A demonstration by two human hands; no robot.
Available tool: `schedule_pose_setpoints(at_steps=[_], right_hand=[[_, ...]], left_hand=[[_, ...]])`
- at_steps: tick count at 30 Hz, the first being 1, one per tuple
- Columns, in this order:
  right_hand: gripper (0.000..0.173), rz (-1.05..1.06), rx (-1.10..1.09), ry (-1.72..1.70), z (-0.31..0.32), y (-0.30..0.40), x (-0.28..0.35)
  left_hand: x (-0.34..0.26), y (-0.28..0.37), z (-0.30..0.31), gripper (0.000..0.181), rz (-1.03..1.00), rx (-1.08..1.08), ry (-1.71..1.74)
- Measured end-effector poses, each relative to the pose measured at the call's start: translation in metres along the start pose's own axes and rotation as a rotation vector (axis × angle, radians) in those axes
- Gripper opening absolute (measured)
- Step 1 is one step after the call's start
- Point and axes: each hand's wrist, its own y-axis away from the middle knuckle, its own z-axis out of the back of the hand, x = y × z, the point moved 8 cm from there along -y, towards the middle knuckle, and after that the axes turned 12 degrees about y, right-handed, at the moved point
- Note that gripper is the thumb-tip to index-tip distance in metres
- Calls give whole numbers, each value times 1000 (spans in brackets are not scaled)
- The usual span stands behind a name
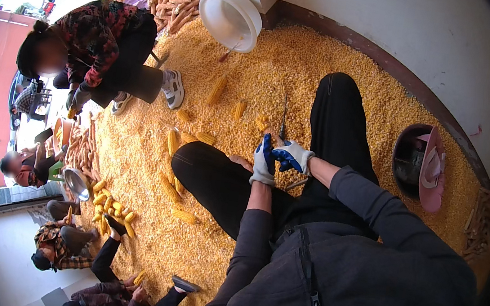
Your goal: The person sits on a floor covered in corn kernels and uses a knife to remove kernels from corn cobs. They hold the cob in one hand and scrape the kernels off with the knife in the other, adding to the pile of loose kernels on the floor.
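My left hand [265, 159], in a white knitted glove with a blue coated palm, is closed at the near end of a partly shelled corn cob [273, 133]. Against it, my right hand [292, 156], gloved alike, has its fingers curled in at the same end; its grip is partly hidden. Yellow kernels remain at the cob's far end [262, 121]. Just beyond my hands, a thin pointed tool with a dark handle [282, 129] lies on the loose corn kernels [253, 93]. Several ears of corn [170, 188] are scattered beyond and beside my left knee.
A white plastic basin [228, 19] tilts by the wall, near a red-handled tool [224, 56]. Right of my legs sit a dark bowl [406, 161] and a pink hat [433, 175]. Several people handle corn at left, near piled ears [113, 207], a metal basin [76, 184] and bare cobs [84, 144].
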Motion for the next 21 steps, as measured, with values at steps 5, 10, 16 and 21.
schedule_pose_setpoints(at_steps=[5, 10, 16, 21], right_hand=[[15, -567, 39, -736, -13, 2, -6], [19, -786, -84, -626, -4, 13, -10], [41, -734, -174, 178, 22, 11, -4], [37, -763, -121, 44, 17, 7, -1]], left_hand=[[-12, -7, 30, 24, -170, -40, 90], [-15, 6, 9, 27, -149, -125, -52], [-29, 14, -5, 24, -302, -96, -483], [-30, 9, 6, 21, -324, -100, -466]])
